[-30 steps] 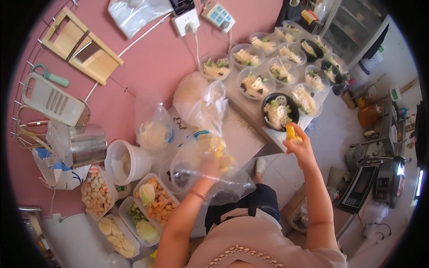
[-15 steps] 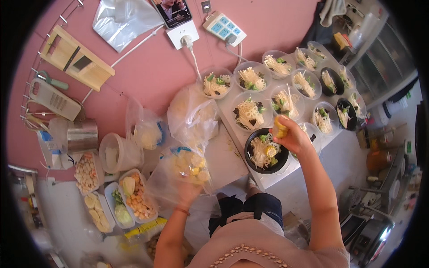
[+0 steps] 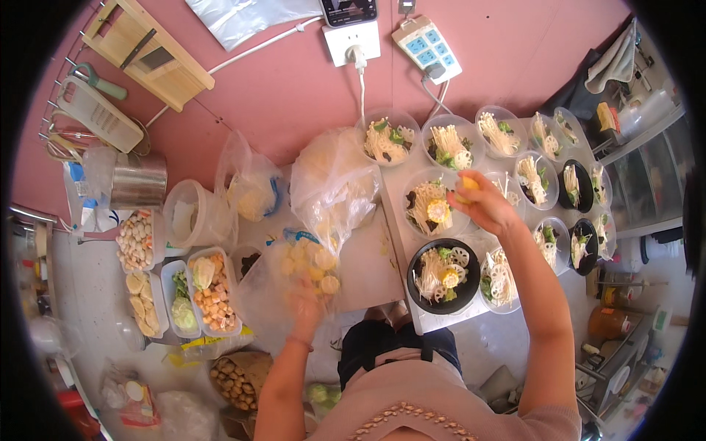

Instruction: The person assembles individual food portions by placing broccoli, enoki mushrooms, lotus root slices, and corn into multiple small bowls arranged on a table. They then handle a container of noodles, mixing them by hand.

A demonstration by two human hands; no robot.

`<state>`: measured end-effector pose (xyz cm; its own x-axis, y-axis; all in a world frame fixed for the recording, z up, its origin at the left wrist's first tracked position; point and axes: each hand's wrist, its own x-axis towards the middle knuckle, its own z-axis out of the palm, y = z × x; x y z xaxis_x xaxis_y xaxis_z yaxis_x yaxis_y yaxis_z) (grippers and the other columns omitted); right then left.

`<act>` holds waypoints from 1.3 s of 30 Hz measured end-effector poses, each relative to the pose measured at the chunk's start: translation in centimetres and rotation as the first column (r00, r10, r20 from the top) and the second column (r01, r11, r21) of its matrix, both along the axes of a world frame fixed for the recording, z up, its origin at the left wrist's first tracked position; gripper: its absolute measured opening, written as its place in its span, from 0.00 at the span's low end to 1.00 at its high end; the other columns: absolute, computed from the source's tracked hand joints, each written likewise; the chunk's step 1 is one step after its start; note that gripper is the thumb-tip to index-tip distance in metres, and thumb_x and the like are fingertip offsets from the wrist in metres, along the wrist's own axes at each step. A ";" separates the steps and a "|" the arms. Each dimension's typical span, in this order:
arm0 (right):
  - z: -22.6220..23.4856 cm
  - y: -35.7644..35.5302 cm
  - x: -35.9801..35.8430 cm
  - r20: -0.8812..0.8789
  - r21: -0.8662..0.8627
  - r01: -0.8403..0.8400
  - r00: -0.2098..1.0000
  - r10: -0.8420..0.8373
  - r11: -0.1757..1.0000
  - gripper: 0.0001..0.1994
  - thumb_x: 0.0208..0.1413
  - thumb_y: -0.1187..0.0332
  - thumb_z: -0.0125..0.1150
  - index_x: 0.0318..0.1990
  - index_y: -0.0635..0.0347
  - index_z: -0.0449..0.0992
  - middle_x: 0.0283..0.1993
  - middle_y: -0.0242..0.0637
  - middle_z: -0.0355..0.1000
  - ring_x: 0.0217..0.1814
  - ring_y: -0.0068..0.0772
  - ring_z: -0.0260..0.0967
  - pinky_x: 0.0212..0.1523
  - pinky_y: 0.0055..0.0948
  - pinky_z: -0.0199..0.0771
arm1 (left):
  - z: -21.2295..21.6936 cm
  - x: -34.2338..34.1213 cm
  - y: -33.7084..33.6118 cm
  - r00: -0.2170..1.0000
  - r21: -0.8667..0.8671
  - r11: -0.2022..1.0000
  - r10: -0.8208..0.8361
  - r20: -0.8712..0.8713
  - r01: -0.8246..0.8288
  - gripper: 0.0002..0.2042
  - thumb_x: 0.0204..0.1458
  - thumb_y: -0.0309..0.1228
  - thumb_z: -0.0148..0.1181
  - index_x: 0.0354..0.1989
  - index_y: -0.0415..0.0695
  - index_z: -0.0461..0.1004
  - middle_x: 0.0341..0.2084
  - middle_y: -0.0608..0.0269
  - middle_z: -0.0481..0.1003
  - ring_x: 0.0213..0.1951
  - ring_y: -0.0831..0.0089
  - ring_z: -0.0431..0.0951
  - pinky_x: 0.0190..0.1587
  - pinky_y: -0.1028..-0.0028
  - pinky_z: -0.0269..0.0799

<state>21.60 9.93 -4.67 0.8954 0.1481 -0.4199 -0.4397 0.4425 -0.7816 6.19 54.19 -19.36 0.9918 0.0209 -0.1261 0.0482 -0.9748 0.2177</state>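
Inside clear bag (image 3: 294, 283), left hand (image 3: 307, 305) blurred

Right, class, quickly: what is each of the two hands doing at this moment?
Left hand: closed, gripping a clear plastic bag of yellow corn pieces.
Right hand: closed on one yellow corn piece, above the bowls.

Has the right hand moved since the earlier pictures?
Yes. The right hand, holding a corn piece, went from above the black bowl to the clear bowls behind it.
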 end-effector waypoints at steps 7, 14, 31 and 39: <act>0.1 8.0 12.6 0.202 -0.788 -0.049 0.921 0.332 0.614 0.25 0.55 0.51 0.63 0.52 0.59 0.68 0.37 0.41 0.72 0.40 0.39 0.73 0.38 0.35 0.74 | 0.0 1.8 -0.2 0.980 -0.034 0.980 -0.198 0.023 0.198 0.45 0.44 0.48 0.67 0.69 0.47 0.52 0.64 0.40 0.55 0.59 0.43 0.63 0.60 0.55 0.61; -6.4 11.3 17.6 0.325 -0.943 0.273 0.879 0.350 0.190 0.25 0.56 0.46 0.58 0.46 0.61 0.69 0.40 0.55 0.74 0.44 0.59 0.72 0.43 0.52 0.71 | -0.5 3.1 -0.3 0.983 -0.053 0.987 -0.156 -0.097 0.151 0.42 0.44 0.53 0.63 0.70 0.60 0.54 0.64 0.38 0.50 0.62 0.39 0.58 0.61 0.52 0.60; -4.5 10.3 17.1 0.411 -0.911 0.392 0.831 0.374 0.130 0.15 0.61 0.54 0.54 0.43 0.54 0.67 0.40 0.51 0.69 0.39 0.62 0.70 0.39 0.54 0.71 | -4.2 2.5 -1.0 0.992 -0.238 0.963 0.128 -0.020 -0.129 0.41 0.42 0.50 0.66 0.64 0.43 0.61 0.65 0.40 0.51 0.66 0.42 0.50 0.66 0.50 0.51; -2.0 5.8 17.1 0.324 -0.944 0.287 0.902 0.286 0.164 0.21 0.61 0.50 0.53 0.53 0.53 0.65 0.55 0.48 0.69 0.50 0.61 0.68 0.46 0.48 0.69 | -5.5 1.3 0.2 0.995 -0.161 0.984 0.087 0.042 -0.080 0.24 0.56 0.40 0.53 0.61 0.47 0.66 0.64 0.39 0.55 0.65 0.42 0.54 0.65 0.50 0.53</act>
